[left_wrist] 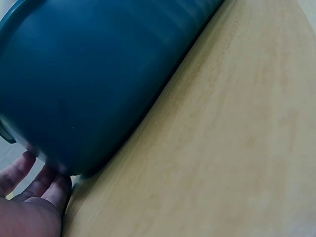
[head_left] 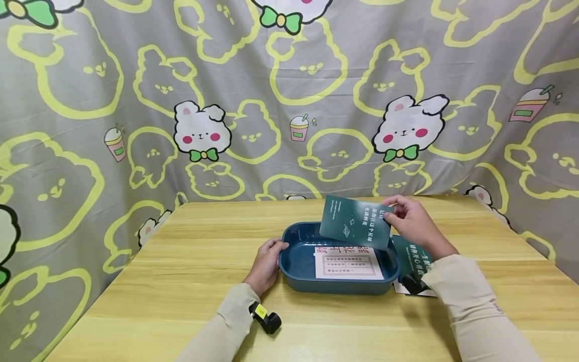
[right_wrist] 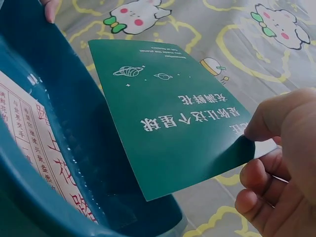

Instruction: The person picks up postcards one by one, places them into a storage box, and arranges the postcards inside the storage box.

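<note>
My right hand [head_left: 413, 221] pinches a green card [head_left: 355, 221] by its corner, thumb on the printed face, and holds it tilted over the right part of a dark blue oval plastic basin [head_left: 334, 286]. In the right wrist view, white Chinese characters and small planet drawings show on the card [right_wrist: 163, 108]. My left hand [head_left: 267, 264] grips the basin's left end, thumb at the rim; its fingers [left_wrist: 54, 190] touch the outer wall in the left wrist view. Inside the basin lies a white card [head_left: 348, 266] with red characters and a framed text block.
To the right of the basin, partly under my right forearm, lie more green cards [head_left: 407, 254] with a white edge showing below. Everything stands on a wooden table [head_left: 181, 281]. A grey curtain [head_left: 253, 166] with cartoon rabbits hangs behind the table's far edge.
</note>
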Demonstrator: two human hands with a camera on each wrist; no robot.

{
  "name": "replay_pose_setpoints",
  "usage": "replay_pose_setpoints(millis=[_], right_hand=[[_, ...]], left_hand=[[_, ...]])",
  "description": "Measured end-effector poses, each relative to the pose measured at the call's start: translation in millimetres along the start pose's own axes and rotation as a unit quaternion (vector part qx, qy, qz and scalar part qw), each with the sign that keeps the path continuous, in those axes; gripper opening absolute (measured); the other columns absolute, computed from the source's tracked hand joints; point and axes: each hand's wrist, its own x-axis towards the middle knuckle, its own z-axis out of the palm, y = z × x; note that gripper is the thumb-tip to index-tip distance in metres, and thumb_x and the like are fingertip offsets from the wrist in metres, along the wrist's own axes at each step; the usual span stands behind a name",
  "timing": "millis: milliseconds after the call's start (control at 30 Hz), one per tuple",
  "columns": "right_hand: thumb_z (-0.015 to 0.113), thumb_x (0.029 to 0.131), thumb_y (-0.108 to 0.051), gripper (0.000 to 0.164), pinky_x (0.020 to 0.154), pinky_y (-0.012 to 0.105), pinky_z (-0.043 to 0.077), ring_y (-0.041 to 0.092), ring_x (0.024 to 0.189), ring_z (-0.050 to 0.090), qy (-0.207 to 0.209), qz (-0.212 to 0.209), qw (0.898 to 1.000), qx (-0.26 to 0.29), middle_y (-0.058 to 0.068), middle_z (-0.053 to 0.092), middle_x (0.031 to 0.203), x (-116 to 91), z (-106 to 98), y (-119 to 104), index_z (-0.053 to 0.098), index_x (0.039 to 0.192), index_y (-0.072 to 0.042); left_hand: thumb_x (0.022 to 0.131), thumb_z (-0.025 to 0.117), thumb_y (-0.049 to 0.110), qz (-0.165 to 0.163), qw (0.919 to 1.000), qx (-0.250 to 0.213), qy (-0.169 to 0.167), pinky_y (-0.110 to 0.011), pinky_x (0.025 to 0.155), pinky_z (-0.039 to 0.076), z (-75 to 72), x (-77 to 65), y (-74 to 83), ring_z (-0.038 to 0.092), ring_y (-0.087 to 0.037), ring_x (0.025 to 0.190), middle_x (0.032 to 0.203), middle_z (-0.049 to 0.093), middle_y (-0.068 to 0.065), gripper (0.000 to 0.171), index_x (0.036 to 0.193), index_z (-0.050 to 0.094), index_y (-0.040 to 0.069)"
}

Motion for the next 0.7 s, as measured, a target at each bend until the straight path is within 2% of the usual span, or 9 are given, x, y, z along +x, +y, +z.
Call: replay_pose_setpoints(millis=[700], right_hand=[[0.061, 0.091, -0.003, 0.02, 0.054, 0.029, 0.042, 0.023, 0.065, 0.049, -0.063, -0.004, 0.997, -0.035, 0.007, 0.051, 0.07, 2.5, 12.9, -1.5, 0.058, 0.11, 0.002]], left_hand=[[0.094, 0.053, 0.013, 0.0, 1.0, 0.007, -0.002, -0.024, 0.083, 0.049, 0.3, -2.0, 1.6, 0.052, -0.022, 0.105, 0.125, 0.051, -0.017, 0.038, 0.125, 0.049, -0.007]])
